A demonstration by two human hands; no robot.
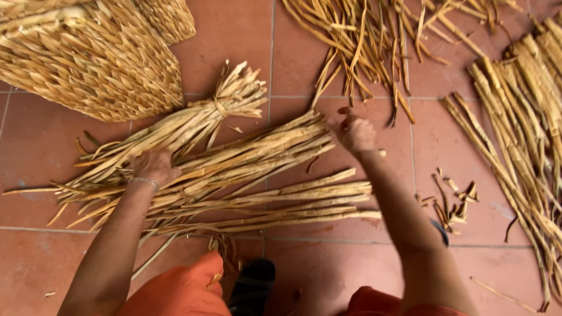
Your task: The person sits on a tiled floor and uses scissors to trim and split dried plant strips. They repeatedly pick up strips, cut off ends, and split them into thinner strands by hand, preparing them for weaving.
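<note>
A loose sheaf of long dried plant stalks [257, 175] lies across the red tile floor in front of me. My left hand [153, 167] presses down on the stalks near their thin left ends; a thin bracelet circles the wrist. My right hand [354, 133] rests on the thick right ends of the upper stalks, fingers curled over them. A tied bundle of stalks [199, 120], bound with a strip near its top, lies just behind the sheaf, touching my left hand.
Two woven baskets [88, 58] sit at the top left. More loose stalks [374, 41] are scattered at the top middle, and a long pile of stalks [521, 134] runs down the right. Small scraps [453, 202] lie by my right arm. A black sandal [253, 287] shows below.
</note>
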